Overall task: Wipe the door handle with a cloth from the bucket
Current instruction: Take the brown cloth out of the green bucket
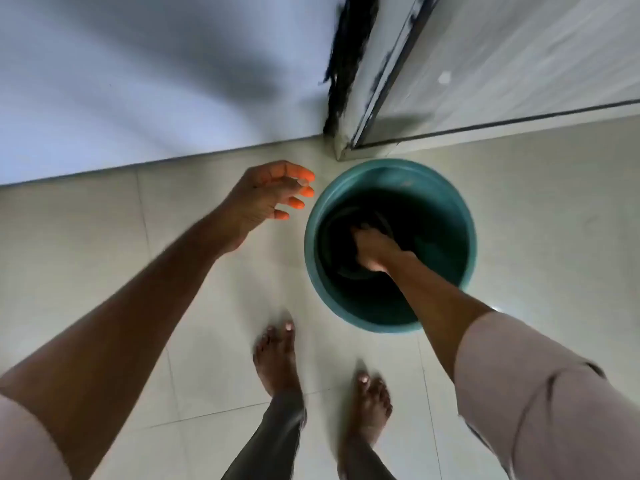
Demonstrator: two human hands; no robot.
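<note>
Head view: right hand (372,249) inside bucket (464,216)

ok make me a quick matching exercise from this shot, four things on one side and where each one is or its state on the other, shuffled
Things:
1. left hand
2. right hand
3. bucket
4. bare feet

Places or states:
A. standing on the tiled floor by the door frame
B. reaching down inside the bucket
C. open, held in the air outside the bucket
D. on the tiles nearest the camera

Pairs: 1-C, 2-B, 3-A, 4-D
</note>
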